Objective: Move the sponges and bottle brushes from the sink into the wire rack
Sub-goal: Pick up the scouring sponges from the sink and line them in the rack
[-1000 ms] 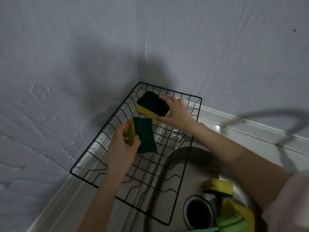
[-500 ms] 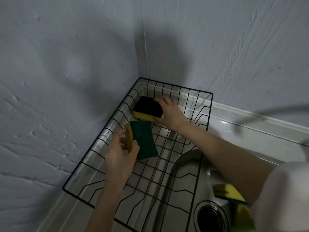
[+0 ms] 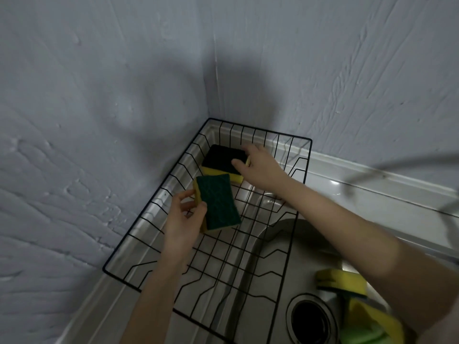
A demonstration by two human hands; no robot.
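A black wire rack sits in the corner, partly over the steel sink. My left hand holds a yellow sponge with a green scrub face tilted above the rack's middle. A second sponge with a dark face lies at the rack's far end; my right hand rests on its right edge with fingers spread over it. More yellow sponges lie in the sink at the lower right, partly hidden by my right arm.
Grey textured walls close in the rack on the left and behind. The sink drain is at the bottom right. A thin dark curved hose crosses the upper right, blurred. A white ledge runs along the back wall.
My right hand lowered the dark-faced sponge onto the rack's far end and its fingers have loosened. My left hand with the green-faced sponge has barely moved.
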